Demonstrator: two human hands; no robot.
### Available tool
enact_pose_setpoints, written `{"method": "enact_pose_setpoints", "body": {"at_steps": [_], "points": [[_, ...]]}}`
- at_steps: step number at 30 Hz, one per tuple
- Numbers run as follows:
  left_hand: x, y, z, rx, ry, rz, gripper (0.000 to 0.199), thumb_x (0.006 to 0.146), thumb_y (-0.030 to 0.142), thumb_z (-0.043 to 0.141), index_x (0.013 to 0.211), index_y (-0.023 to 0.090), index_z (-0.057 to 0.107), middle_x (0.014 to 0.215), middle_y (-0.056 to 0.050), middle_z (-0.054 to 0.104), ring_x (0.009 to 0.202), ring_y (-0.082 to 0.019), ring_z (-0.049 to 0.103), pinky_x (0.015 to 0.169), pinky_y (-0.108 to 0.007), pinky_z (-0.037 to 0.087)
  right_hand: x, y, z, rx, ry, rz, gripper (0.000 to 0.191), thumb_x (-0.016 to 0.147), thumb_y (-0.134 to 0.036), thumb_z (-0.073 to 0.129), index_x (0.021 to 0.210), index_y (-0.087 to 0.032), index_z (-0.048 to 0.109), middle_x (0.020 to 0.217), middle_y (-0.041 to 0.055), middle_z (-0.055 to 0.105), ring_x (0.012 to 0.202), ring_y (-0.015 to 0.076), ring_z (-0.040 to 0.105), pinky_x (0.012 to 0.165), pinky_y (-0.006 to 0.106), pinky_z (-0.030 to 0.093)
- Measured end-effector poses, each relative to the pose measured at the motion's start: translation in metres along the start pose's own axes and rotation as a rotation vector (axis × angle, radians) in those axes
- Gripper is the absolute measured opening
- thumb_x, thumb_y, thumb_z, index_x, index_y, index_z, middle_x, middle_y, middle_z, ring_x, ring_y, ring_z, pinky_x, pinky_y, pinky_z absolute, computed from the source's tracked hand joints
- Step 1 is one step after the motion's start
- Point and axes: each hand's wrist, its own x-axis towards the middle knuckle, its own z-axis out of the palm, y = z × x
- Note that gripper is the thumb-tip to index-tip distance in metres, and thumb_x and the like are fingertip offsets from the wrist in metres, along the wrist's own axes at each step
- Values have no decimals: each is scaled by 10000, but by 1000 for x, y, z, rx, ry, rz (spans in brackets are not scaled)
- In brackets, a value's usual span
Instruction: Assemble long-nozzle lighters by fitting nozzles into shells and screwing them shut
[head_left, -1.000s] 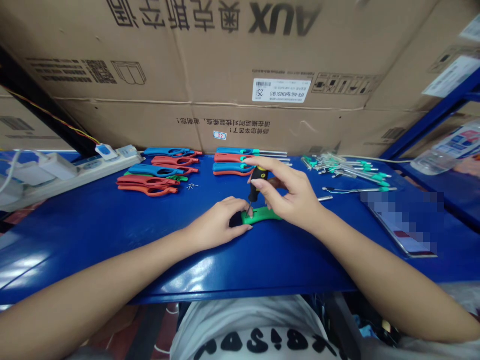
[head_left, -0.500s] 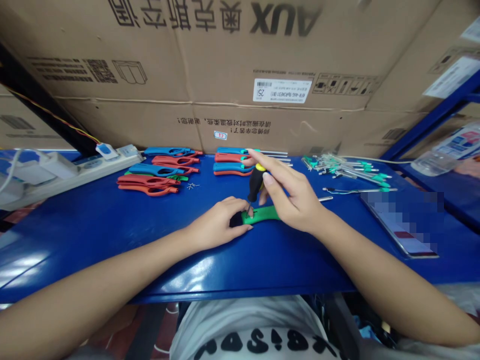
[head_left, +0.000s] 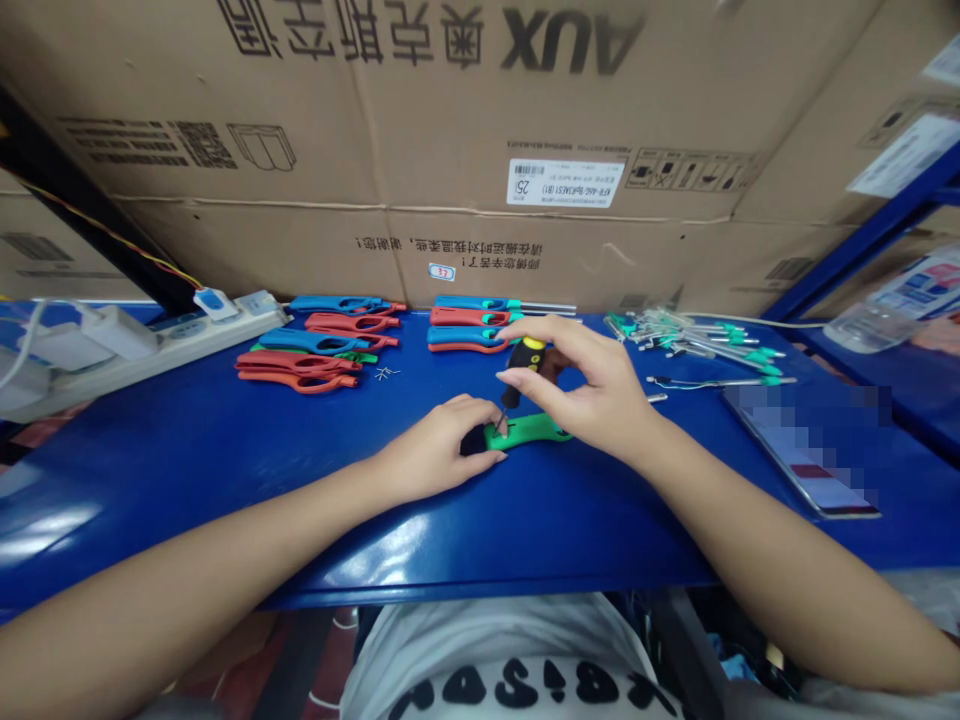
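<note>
Near edge of the blue worktop [head_left: 420, 545]: bare, glossy. Just past it, left hand [head_left: 442, 448] low on the surface, fingers curled and thumb opposed, gripping the left end of a green lighter handle [head_left: 529, 430] that lies flat in front of the person. Right hand [head_left: 581, 385] above the handle, half closed — thumb and fingers around the black-and-yellow grip of a screwdriver [head_left: 523, 372]. Shaft slants down to the handle beside the left fingertips; whether it sits in a screw, too small to tell. A metal rod end [head_left: 658, 398] shows beyond the right hand; its join is hidden.

To the right, a smartphone [head_left: 799, 455], screen partly pixelated. Farther back, from the left: power strip [head_left: 184, 345] with plugs; red, blue, green and orange lighter handles [head_left: 300, 362]; a few small screws [head_left: 388, 374] beside them; lighters with metal tubes [head_left: 469, 317]; a pile of tubes with green fittings [head_left: 697, 335] — behind all, a cardboard box [head_left: 435, 120].
</note>
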Motion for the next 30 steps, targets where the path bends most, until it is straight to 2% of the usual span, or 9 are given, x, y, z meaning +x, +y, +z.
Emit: {"method": "enact_pose_setpoints", "body": {"at_steps": [3, 6, 11, 13, 16, 19, 22, 26, 30], "points": [[0, 1, 0, -5, 0, 1, 175, 867, 211, 712, 1012, 207, 614, 1040, -29, 678, 1019, -215, 637, 935, -354, 495, 0, 0, -1, -128, 50, -70, 298, 974, -365, 606, 1231, -224, 658, 1116, 80, 738, 863, 186, 700, 817, 331, 576], [0, 1, 0, -9, -10, -4, 172, 868, 210, 707, 1016, 214, 619, 1050, -27, 686, 1031, -216, 634, 944, -357, 492, -1, -1, -2, 39, -59, 13, 393, 1061, -289, 388, 1424, -254, 536, 1183, 67, 716, 711, 124, 681, 728, 295, 585], [0, 0, 0, -5, 0, 1, 173, 868, 223, 710, 1016, 214, 619, 1046, -29, 681, 1016, -216, 640, 932, -360, 496, -1, 1, -2, -149, 52, -72, 288, 964, -367, 622, 1210, -233, 686, 1056, 69, 755, 799, 178, 705, 761, 316, 582], [0, 0, -1, -11, -4, -1, 170, 870, 221, 708, 1013, 214, 616, 1058, -30, 683, 1028, -217, 637, 941, -363, 495, -1, 2, -1, -175, 63, -87, 305, 992, -349, 569, 1255, -230, 666, 1126, 85, 745, 895, 200, 714, 804, 336, 584], [0, 1, -1, -22, -16, -4, 155, 876, 219, 698, 1005, 212, 613, 1071, -35, 691, 1045, -221, 631, 956, -376, 493, -1, 3, 0, -11, -7, 24, 375, 1054, -290, 407, 1391, -259, 568, 1186, 68, 724, 732, 141, 697, 740, 318, 597], [0, 1, -1, -17, -14, -12, 157, 874, 228, 697, 1009, 217, 616, 1067, -37, 688, 1042, -226, 633, 951, -386, 497, -1, 3, 1, -31, 19, 37, 311, 1016, -348, 526, 1294, -264, 636, 1095, 45, 744, 628, 123, 648, 705, 309, 593], [0, 1, 0, -11, -2, -8, 168, 868, 228, 702, 1013, 218, 617, 1047, -34, 683, 1028, -224, 637, 940, -380, 499, -1, 2, 1, -151, 79, -48, 284, 974, -357, 601, 1218, -240, 684, 1104, 74, 742, 802, 176, 690, 816, 347, 587], [0, 1, 0, -17, -16, -8, 160, 869, 216, 705, 1000, 216, 613, 1044, -30, 685, 1026, -220, 633, 940, -368, 496, 0, -2, 0, 35, -55, 19, 398, 1043, -261, 421, 1421, -268, 544, 1272, 71, 685, 888, 163, 701, 799, 335, 594], [1, 0, 0, -3, -7, -1, 161, 870, 210, 709, 1003, 210, 620, 1039, -26, 683, 1013, -213, 632, 935, -358, 492, 2, -3, -1, 4, -34, -42, 285, 993, -300, 570, 1262, -267, 657, 1098, 39, 737, 777, 150, 677, 798, 334, 583]]}}
